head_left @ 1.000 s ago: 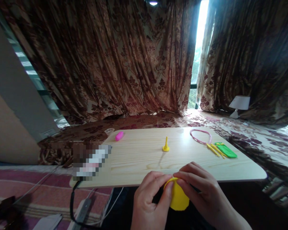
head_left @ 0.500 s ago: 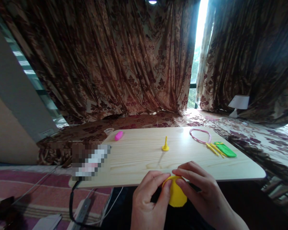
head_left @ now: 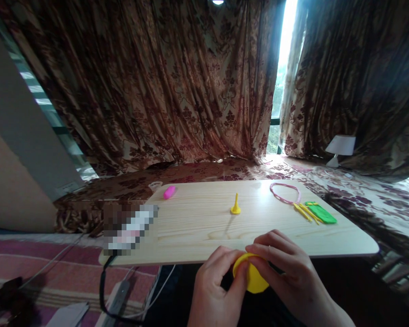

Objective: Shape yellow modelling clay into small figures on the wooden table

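A flat, rounded yellow piece of what looks like modelling clay (head_left: 258, 280) is pinched between both hands, just off the table's near edge. My left hand (head_left: 218, 286) grips its left side, thumb in front and fingers behind. On the right side, my right hand (head_left: 286, 268) holds it at the upper rim. Fingers cover part of that rim. Beyond the hands, a small yellow stand (head_left: 236, 209) with a round base and a thin upright stem stands on the table.
The pale wooden table (head_left: 191, 227) carries a pink lump (head_left: 169, 192) at far left. To the right lie a pink twisted loop (head_left: 285, 185), yellow modelling tools (head_left: 303, 212) and a green flat piece (head_left: 322, 213). A black cable (head_left: 102, 290) hangs at left, near a power strip (head_left: 117, 299).
The yellow piece has tilted in my hands, so its upper rim shows more and its face looks shorter. My left thumb has moved further across it. The things on the table stay put.
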`<action>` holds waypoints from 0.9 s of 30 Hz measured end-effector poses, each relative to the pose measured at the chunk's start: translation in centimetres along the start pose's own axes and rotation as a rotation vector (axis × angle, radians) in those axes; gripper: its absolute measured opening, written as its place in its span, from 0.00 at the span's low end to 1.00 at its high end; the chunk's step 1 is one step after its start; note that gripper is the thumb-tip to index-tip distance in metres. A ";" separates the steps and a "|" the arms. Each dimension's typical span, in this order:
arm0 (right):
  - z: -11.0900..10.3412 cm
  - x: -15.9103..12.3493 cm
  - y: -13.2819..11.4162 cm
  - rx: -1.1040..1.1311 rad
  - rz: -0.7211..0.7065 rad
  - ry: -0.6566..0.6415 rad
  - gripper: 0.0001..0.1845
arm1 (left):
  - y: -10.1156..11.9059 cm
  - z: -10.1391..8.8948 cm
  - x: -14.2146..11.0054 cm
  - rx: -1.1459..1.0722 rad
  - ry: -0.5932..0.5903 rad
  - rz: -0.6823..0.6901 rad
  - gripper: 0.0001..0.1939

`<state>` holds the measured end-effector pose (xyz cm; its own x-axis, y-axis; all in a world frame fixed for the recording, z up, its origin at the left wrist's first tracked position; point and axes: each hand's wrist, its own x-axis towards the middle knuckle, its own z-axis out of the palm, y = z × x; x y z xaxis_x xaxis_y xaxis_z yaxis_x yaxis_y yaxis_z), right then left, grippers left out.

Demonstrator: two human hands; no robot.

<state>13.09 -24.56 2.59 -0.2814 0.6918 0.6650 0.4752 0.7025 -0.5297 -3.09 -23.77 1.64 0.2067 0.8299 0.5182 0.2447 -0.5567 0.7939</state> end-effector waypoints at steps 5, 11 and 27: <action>-0.1 0.0 -0.1 0.027 0.035 -0.016 0.16 | 0.1 0.0 -0.1 -0.024 0.010 -0.010 0.08; -0.1 0.1 -0.4 0.045 0.045 -0.049 0.15 | 0.0 0.2 -0.1 -0.045 -0.015 -0.027 0.08; -0.3 0.4 -0.6 0.040 0.017 -0.148 0.13 | -0.5 0.4 -0.3 -0.017 -0.068 -0.026 0.10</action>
<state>12.93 -24.81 3.32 -0.3943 0.7189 0.5725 0.4483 0.6943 -0.5630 -2.90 -23.74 0.94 0.2643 0.8392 0.4752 0.2345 -0.5339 0.8124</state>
